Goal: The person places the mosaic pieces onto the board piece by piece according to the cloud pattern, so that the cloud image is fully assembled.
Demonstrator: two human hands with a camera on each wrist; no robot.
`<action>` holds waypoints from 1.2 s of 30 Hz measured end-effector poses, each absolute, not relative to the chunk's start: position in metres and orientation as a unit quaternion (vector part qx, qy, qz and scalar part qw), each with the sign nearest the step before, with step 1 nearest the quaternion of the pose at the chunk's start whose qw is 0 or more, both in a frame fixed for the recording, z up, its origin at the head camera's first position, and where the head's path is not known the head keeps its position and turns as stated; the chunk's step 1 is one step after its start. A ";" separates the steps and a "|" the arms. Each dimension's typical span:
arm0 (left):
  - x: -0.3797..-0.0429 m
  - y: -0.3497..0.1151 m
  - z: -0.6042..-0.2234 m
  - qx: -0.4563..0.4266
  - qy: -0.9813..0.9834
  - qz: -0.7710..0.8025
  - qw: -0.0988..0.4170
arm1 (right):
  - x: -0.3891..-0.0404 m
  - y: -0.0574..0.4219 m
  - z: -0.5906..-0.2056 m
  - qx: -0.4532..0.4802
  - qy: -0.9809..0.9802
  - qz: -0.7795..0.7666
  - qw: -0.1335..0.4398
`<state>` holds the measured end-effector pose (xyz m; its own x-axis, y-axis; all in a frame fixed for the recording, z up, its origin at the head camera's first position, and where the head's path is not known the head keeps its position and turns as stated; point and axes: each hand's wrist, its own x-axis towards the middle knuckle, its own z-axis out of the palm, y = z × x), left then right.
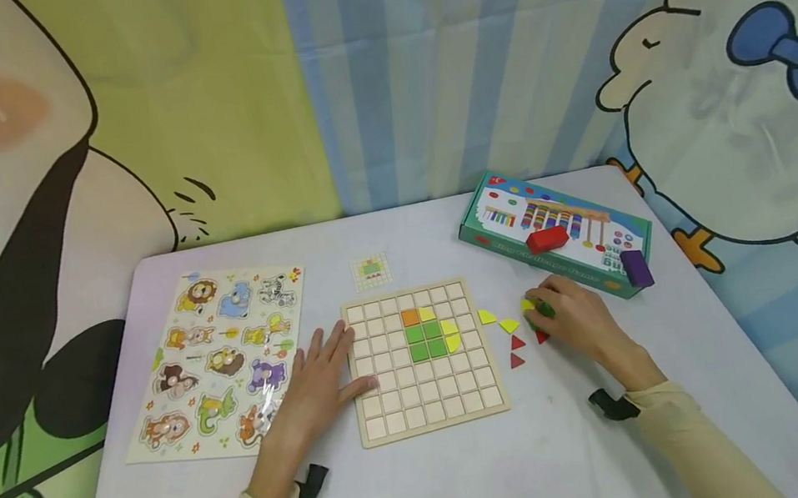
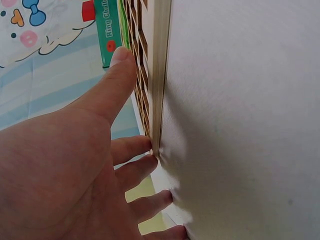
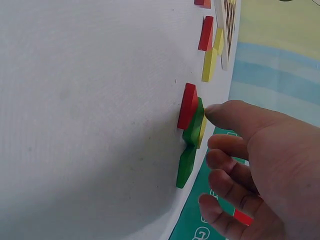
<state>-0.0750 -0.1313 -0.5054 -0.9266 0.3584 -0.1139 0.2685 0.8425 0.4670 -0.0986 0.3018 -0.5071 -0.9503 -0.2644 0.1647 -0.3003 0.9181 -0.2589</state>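
Note:
A wooden grid board point(image 1: 392, 424) lies mid-table with an orange tile point(image 1: 410, 316), several green tiles point(image 1: 427, 349) and yellow rounded tiles point(image 1: 452, 335) in its cells. My left hand point(image 1: 324, 372) rests at the board's left edge, thumb over the rim and fingers spread straight. Right of the board, my right hand point(image 1: 574, 314) reaches over loose pieces. In the right wrist view its thumb tip is right at a green piece point(image 3: 187, 162) and a yellow one, its other fingers loosely bent. A red piece point(image 3: 188, 106) lies beside them. Yellow pieces point(image 1: 487, 316) and red triangles point(image 1: 516, 360) lie nearer the board.
A small pattern card point(image 1: 371, 270) lies behind the board. An animal puzzle sheet point(image 1: 220, 361) covers the table's left part. At the back right is a green toy box point(image 1: 588, 245), with a red block point(image 1: 547, 240) and a purple block point(image 1: 636, 268) on it.

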 end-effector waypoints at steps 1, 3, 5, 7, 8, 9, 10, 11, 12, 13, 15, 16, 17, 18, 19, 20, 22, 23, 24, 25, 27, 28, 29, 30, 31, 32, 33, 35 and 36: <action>-0.075 -0.132 -0.506 0.165 0.955 0.228 0.098 | -0.099 0.301 -0.508 0.143 -0.978 0.141 0.063; -0.075 -0.132 -0.506 0.164 0.954 0.232 0.099 | -0.100 0.300 -0.509 0.138 -0.979 0.137 0.060; -0.075 -0.132 -0.506 0.163 0.953 0.234 0.101 | -0.101 0.299 -0.510 0.133 -0.981 0.132 0.056; -0.075 -0.132 -0.506 0.163 0.953 0.235 0.102 | -0.101 0.297 -0.511 0.129 -0.982 0.128 0.055; -0.075 -0.132 -0.507 0.162 0.953 0.236 0.103 | -0.101 0.296 -0.511 0.129 -0.982 0.127 0.056; -0.075 -0.132 -0.506 0.160 0.953 0.236 0.104 | -0.102 0.296 -0.511 0.131 -0.981 0.127 0.058; -0.075 -0.132 -0.507 0.160 0.953 0.235 0.104 | -0.102 0.295 -0.511 0.134 -0.981 0.128 0.060; -0.075 -0.132 -0.506 0.160 0.953 0.235 0.103 | -0.103 0.294 -0.510 0.139 -0.980 0.130 0.062; -0.075 -0.133 -0.506 0.160 0.953 0.236 0.103 | -0.104 0.293 -0.510 0.144 -0.979 0.132 0.063; -0.075 -0.133 -0.506 0.162 0.953 0.235 0.101 | -0.105 0.292 -0.509 0.150 -0.978 0.133 0.064; -0.075 -0.133 -0.506 0.160 0.953 0.237 0.104 | -0.106 0.290 -0.509 0.158 -0.976 0.137 0.064; -0.075 -0.133 -0.506 0.159 0.952 0.238 0.105 | -0.106 0.289 -0.508 0.160 -0.975 0.137 0.062; -0.074 -0.133 -0.506 0.161 0.953 0.237 0.104 | -0.107 0.288 -0.508 0.161 -0.975 0.138 0.060; -0.074 -0.133 -0.506 0.161 0.953 0.236 0.105 | -0.107 0.288 -0.508 0.161 -0.976 0.137 0.059; -0.074 -0.133 -0.506 0.161 0.953 0.236 0.105 | -0.107 0.287 -0.508 0.158 -0.976 0.137 0.058; -0.074 -0.133 -0.507 0.160 0.952 0.237 0.107 | -0.106 0.287 -0.508 0.154 -0.977 0.137 0.057; -0.074 -0.132 -0.507 0.162 0.952 0.236 0.105 | -0.106 0.287 -0.508 0.142 -0.979 0.133 0.055; -0.075 -0.132 -0.507 0.164 0.953 0.234 0.101 | -0.106 0.287 -0.508 0.135 -0.981 0.131 0.055; -0.075 -0.132 -0.507 0.163 0.953 0.234 0.101 | -0.106 0.288 -0.508 0.129 -0.982 0.130 0.054; -0.075 -0.132 -0.507 0.164 0.953 0.234 0.099 | -0.105 0.288 -0.509 0.123 -0.982 0.129 0.053; -0.075 -0.132 -0.508 0.165 0.954 0.233 0.094 | -0.106 0.289 -0.510 0.118 -0.983 0.130 0.052; -0.075 -0.133 -0.508 0.165 0.954 0.233 0.092 | -0.106 0.289 -0.511 0.118 -0.983 0.130 0.052; -0.075 -0.133 -0.508 0.166 0.954 0.233 0.091 | -0.106 0.289 -0.511 0.121 -0.983 0.130 0.051; -0.075 -0.133 -0.508 0.164 0.953 0.235 0.093 | -0.107 0.289 -0.512 0.124 -0.982 0.132 0.052; -0.075 -0.133 -0.508 0.164 0.953 0.237 0.094 | -0.107 0.289 -0.512 0.128 -0.982 0.132 0.053; -0.075 -0.133 -0.508 0.165 0.953 0.238 0.095 | -0.107 0.288 -0.512 0.133 -0.981 0.134 0.053; -0.075 -0.133 -0.508 0.163 0.952 0.239 0.098 | -0.107 0.288 -0.512 0.138 -0.980 0.135 0.054; -0.074 -0.133 -0.507 0.162 0.951 0.241 0.101 | -0.108 0.287 -0.512 0.147 -0.978 0.138 0.055; -0.075 -0.133 -0.507 0.161 0.951 0.242 0.103 | -0.108 0.286 -0.511 0.151 -0.977 0.140 0.056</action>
<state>-0.0745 -0.1325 -0.5070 -0.9270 0.3562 -0.1177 0.2568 0.8312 0.4931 -0.1079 0.2865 -0.5114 -0.9481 -0.2795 0.1517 -0.3109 0.9151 -0.2569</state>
